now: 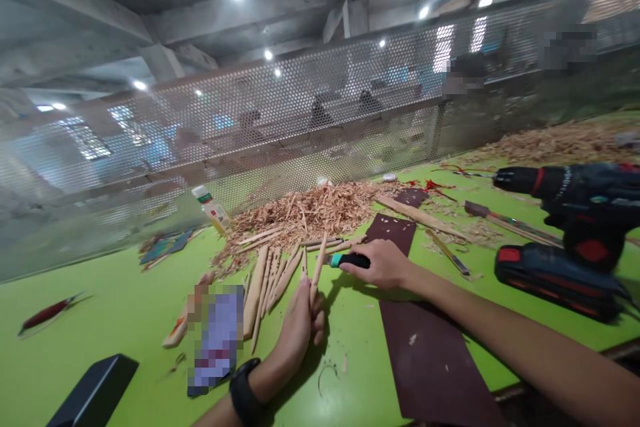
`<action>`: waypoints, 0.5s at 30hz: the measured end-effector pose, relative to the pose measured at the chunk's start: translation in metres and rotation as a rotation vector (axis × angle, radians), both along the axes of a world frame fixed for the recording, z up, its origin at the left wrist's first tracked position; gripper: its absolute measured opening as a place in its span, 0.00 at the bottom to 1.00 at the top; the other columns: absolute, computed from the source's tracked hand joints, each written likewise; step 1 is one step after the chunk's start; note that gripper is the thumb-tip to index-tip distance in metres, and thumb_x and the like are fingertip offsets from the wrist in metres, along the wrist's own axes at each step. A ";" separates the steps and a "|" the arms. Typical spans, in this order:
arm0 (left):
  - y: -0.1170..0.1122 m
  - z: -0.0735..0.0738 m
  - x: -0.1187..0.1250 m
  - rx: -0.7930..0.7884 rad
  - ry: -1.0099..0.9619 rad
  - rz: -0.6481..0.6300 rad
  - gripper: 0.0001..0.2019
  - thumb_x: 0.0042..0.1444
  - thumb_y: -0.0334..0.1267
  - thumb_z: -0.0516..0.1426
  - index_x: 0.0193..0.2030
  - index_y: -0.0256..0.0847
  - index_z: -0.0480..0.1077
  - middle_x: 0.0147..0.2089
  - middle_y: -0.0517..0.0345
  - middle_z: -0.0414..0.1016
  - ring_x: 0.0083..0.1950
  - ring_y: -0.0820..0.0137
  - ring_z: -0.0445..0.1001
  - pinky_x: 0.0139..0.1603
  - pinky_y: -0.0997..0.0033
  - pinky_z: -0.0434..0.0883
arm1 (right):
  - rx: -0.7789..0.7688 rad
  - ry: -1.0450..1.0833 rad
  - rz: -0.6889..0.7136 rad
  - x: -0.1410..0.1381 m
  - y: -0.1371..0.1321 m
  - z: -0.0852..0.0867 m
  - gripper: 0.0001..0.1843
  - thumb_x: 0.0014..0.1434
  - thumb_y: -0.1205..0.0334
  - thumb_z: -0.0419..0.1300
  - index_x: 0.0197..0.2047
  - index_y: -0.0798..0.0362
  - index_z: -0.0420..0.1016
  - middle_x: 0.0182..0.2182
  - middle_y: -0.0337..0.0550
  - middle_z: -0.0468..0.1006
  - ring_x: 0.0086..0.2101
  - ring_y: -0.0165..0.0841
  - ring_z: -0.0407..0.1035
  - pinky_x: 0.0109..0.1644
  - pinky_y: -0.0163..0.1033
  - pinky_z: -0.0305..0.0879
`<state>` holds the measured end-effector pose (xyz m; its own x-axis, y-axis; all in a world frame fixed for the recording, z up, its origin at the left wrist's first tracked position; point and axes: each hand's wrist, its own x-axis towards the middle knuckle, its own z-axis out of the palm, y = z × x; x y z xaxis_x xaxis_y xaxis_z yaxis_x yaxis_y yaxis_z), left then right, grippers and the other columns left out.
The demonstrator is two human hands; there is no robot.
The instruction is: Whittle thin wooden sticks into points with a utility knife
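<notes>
My left hand (301, 317), with a black band on its wrist, is closed around a slim carved wooden stick (319, 265) that points up and away. To its right, my right hand (383, 263) grips a utility knife (353, 260) with a black and teal handle. The knife's front end points left toward the stick; I cannot tell whether the blade touches it. Left of my left hand, several carved wooden sticks (270, 277) lie side by side on the green table (360, 373). Beneath my right arm lies a dark brown sheet (425, 353).
A heap of wood shavings (320, 210) lies against the perforated metal screen (300, 120). A cordless drill (575, 213) stands at the right, near a yellow cutter (447, 253). At the left are a glue bottle (213, 209), a red-handled tool (47, 315) and a dark box (95, 390).
</notes>
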<state>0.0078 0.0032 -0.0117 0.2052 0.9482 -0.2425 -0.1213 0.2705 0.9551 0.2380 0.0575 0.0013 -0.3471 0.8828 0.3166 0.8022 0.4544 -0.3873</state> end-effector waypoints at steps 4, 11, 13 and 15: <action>0.002 0.003 0.000 0.029 0.030 0.044 0.29 0.57 0.71 0.57 0.41 0.45 0.62 0.25 0.72 0.49 0.18 0.79 0.48 0.14 0.80 0.50 | -0.007 0.038 -0.045 -0.003 -0.001 0.000 0.30 0.67 0.32 0.53 0.49 0.45 0.84 0.39 0.45 0.87 0.37 0.41 0.80 0.34 0.39 0.58; 0.003 0.001 0.000 -0.025 -0.006 0.014 0.27 0.56 0.67 0.61 0.40 0.44 0.63 0.24 0.73 0.50 0.18 0.79 0.49 0.15 0.80 0.50 | -0.009 0.106 -0.045 -0.003 -0.004 0.004 0.28 0.67 0.33 0.54 0.51 0.43 0.84 0.41 0.42 0.87 0.37 0.40 0.79 0.34 0.38 0.58; 0.004 0.002 0.000 -0.029 -0.008 -0.008 0.27 0.56 0.66 0.62 0.39 0.44 0.63 0.24 0.73 0.50 0.18 0.80 0.49 0.15 0.80 0.50 | -0.009 0.080 -0.031 -0.005 -0.006 0.003 0.29 0.67 0.32 0.53 0.48 0.45 0.84 0.38 0.42 0.87 0.36 0.39 0.78 0.34 0.38 0.56; 0.004 0.003 0.000 -0.023 -0.015 -0.023 0.27 0.55 0.65 0.63 0.38 0.44 0.62 0.24 0.73 0.51 0.19 0.80 0.49 0.16 0.80 0.52 | -0.021 0.043 0.008 -0.009 -0.008 0.002 0.30 0.67 0.31 0.53 0.42 0.46 0.83 0.35 0.42 0.86 0.34 0.38 0.77 0.33 0.38 0.54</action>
<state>0.0079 0.0068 -0.0089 0.2306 0.9373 -0.2614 -0.1290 0.2957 0.9465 0.2293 0.0499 0.0033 -0.3406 0.8865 0.3131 0.7808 0.4522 -0.4311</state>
